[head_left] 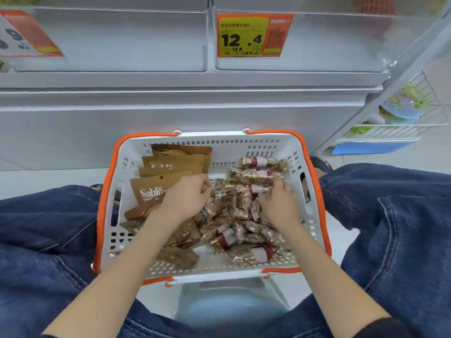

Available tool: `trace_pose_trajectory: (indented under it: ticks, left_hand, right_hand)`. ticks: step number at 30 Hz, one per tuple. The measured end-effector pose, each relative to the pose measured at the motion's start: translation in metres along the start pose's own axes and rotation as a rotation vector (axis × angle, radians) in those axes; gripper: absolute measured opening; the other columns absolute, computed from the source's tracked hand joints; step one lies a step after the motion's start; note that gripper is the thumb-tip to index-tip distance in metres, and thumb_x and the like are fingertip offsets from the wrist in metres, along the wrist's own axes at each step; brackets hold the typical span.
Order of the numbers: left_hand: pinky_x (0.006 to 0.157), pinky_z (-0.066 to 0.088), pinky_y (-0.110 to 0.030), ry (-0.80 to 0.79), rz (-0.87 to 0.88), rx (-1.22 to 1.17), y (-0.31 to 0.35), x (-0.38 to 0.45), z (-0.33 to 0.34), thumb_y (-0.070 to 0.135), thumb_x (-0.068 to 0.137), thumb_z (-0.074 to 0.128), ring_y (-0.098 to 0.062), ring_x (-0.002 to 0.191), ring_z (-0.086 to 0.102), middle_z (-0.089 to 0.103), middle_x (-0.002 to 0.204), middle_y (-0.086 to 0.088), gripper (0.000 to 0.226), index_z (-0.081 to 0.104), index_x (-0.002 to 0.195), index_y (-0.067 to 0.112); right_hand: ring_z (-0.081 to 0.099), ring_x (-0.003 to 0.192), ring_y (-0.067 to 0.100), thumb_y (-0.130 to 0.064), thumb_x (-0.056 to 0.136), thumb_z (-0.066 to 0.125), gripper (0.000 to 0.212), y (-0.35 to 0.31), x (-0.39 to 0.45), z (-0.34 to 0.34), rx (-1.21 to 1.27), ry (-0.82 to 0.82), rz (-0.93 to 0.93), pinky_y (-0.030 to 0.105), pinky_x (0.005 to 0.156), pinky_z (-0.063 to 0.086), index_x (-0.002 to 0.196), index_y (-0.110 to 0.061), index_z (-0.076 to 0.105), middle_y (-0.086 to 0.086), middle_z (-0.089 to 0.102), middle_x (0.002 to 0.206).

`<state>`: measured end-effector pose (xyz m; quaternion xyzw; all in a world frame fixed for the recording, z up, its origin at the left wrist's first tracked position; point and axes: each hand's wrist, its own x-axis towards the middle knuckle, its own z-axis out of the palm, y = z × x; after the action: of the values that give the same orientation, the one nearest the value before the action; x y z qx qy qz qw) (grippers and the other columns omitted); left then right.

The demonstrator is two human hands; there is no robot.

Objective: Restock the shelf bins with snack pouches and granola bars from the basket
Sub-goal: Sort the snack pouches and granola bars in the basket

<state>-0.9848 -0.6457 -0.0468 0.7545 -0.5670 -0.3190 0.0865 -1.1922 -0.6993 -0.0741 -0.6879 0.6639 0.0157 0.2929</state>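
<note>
A grey shop shelf fills the top, two clear shelf bins (305, 42) at twelve o'clock, the right one tagged 12.4. Below, between denim knees, sits the white basket (314, 191) with orange rim. Brown snack pouches (156, 176) stack at its nine o'clock side; granola bars (256, 172) heap toward three, long axes mostly running nine-to-three. The right hand (280, 203) curls into the bars, seemingly gripping one. The left hand (188, 198), fingers curled, rests at the pouches' edge; whether it holds anything I cannot tell.
</note>
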Motion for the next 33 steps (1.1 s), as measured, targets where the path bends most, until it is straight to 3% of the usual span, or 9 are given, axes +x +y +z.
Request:
trace_pose_trajectory:
  ticks: [3, 7, 11, 14, 16, 17, 19, 23, 33]
  left_hand:
    - [0.08, 0.051, -0.033, -0.147, 0.1, -0.024, 0.023, 0.017, 0.036, 0.024, 0.093, 0.054, -0.019, 0.091, 0.06, 0.061, 0.114, -0.004, 0.027, 0.055, 0.119, 0.017]
    - [0.09, 0.038, -0.025, -0.167, 0.081, -0.166, 0.033, 0.044, 0.061, 0.035, 0.091, 0.057, -0.018, 0.117, 0.05, 0.05, 0.134, -0.005, 0.042, 0.048, 0.13, 0.02]
    - [0.107, 0.031, -0.036, -0.123, 0.029, -0.188, 0.031, 0.07, 0.076, 0.048, 0.086, 0.059, -0.024, 0.132, 0.035, 0.037, 0.144, -0.007, 0.057, 0.04, 0.137, 0.031]
    - [0.112, 0.021, -0.055, -0.207, 0.055, -0.088, 0.036, 0.085, 0.092, 0.069, 0.071, 0.06, -0.033, 0.141, 0.014, 0.018, 0.153, -0.002, 0.079, 0.027, 0.14, 0.046]
    - [0.112, 0.012, -0.061, -0.233, 0.041, -0.001, 0.046, 0.094, 0.102, 0.076, 0.067, 0.057, -0.034, 0.143, 0.002, 0.008, 0.157, -0.002, 0.087, 0.02, 0.142, 0.049]
    - [0.112, 0.008, -0.062, -0.246, 0.023, 0.03, 0.05, 0.099, 0.106, 0.075, 0.068, 0.057, -0.035, 0.143, -0.003, 0.002, 0.158, -0.003, 0.089, 0.017, 0.143, 0.049]
    - [0.113, 0.006, -0.061, -0.288, -0.002, 0.107, 0.052, 0.105, 0.111, 0.072, 0.069, 0.061, -0.039, 0.142, -0.008, -0.008, 0.158, -0.004, 0.096, 0.008, 0.145, 0.048]
    - [0.111, 0.027, -0.048, -0.307, -0.028, 0.106, 0.044, 0.11, 0.109, 0.065, 0.065, 0.072, -0.038, 0.139, 0.019, 0.005, 0.154, -0.008, 0.106, 0.01, 0.147, 0.042]
    - [0.113, 0.023, -0.05, -0.479, -0.169, -0.068, 0.009, 0.12, 0.062, 0.071, 0.078, 0.049, -0.029, 0.14, 0.024, 0.022, 0.154, -0.006, 0.077, 0.032, 0.143, 0.034]
  right_hand:
    - [0.035, 0.133, 0.037, -0.034, 0.09, 0.06, 0.076, 0.032, -0.002, 0.012, -0.096, -0.12, 0.125, 0.043, 0.104, 0.037, 0.147, -0.007, 0.018, 0.015, 0.015, 0.156]
    - [0.029, 0.136, 0.042, -0.03, 0.087, 0.061, 0.081, 0.015, -0.014, 0.04, -0.077, -0.315, 0.009, 0.042, 0.107, 0.034, 0.151, -0.017, 0.013, 0.017, -0.018, 0.156]
    - [0.018, 0.144, 0.033, -0.031, 0.086, 0.055, 0.053, -0.005, -0.02, 0.066, -0.121, -0.656, -0.203, 0.046, 0.115, 0.024, 0.137, -0.019, 0.046, 0.017, 0.034, 0.15]
    - [0.06, 0.103, 0.029, -0.019, 0.09, 0.049, 0.026, -0.006, -0.016, 0.041, 0.17, -0.407, -0.131, 0.037, 0.085, 0.051, 0.107, -0.011, 0.067, 0.012, 0.067, 0.108]
    - [0.06, 0.086, 0.026, -0.018, 0.092, 0.044, 0.025, 0.001, -0.009, 0.021, 0.102, 0.007, -0.026, 0.032, 0.07, 0.047, 0.095, -0.01, 0.067, 0.009, 0.068, 0.093]
    - [0.057, 0.095, 0.026, -0.02, 0.092, 0.044, 0.025, 0.009, -0.004, 0.017, 0.039, 0.179, 0.04, 0.034, 0.075, 0.044, 0.101, -0.012, 0.065, 0.008, 0.066, 0.101]
    - [0.041, 0.122, 0.032, -0.032, 0.091, 0.05, 0.043, 0.023, 0.002, 0.018, -0.024, 0.178, 0.217, 0.044, 0.095, 0.036, 0.13, -0.015, 0.046, 0.011, 0.047, 0.133]
    - [0.021, 0.137, 0.042, -0.054, 0.083, 0.06, 0.093, 0.034, 0.015, 0.036, 0.121, -0.27, 0.408, 0.049, 0.108, 0.028, 0.149, -0.01, 0.01, 0.018, 0.019, 0.153]
    - [-0.022, 0.138, 0.048, -0.03, 0.084, 0.065, 0.09, -0.023, -0.007, 0.053, 0.183, -0.465, 0.066, 0.05, 0.11, 0.028, 0.152, -0.028, 0.006, 0.016, -0.03, 0.153]
